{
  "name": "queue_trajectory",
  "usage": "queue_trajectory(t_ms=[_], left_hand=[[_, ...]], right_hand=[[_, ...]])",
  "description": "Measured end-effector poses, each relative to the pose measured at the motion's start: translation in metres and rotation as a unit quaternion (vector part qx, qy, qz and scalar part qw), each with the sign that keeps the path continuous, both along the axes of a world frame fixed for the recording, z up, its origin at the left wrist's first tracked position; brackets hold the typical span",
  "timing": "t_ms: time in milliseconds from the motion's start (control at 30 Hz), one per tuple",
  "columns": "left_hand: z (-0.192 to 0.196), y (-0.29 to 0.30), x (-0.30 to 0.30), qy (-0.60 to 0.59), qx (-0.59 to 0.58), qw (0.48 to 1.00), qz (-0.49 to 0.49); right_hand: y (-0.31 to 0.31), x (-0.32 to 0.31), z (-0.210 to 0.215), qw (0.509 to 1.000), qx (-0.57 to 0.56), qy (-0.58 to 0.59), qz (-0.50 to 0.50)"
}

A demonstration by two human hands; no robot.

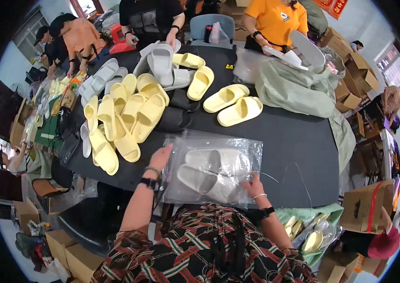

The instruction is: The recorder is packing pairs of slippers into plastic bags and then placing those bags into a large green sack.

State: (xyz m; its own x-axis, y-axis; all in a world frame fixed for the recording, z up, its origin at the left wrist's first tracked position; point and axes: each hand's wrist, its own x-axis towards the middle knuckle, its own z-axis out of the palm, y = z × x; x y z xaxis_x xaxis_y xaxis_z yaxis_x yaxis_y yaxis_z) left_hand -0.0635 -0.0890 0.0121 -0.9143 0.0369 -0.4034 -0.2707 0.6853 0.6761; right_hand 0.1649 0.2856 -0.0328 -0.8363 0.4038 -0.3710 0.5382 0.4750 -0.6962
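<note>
A clear plastic bag with a pair of pale grey slippers lying flat inside is in front of me, over the near edge of the black table. My left hand is closed on the bag's left edge. At its lower right side my right hand grips the plastic, thumb toward the slippers. Beyond the bag, a pair of yellow slippers rests side by side on the tabletop. A heap of yellow slippers is to the left, with black slippers by it.
Grey slippers lie at the back left of the black table. A green-grey sack covers its far right. A co-worker in orange handles a grey slipper. Bagged slippers fill a green sack at lower right.
</note>
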Motion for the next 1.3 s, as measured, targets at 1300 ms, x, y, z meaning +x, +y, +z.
queue_trajectory(t_ms=[1300], left_hand=[[0.073,0.012,0.018,-0.166,0.333,0.925,0.075]], right_hand=[[0.048,-0.078,0.000,0.960,0.141,0.237,-0.040]])
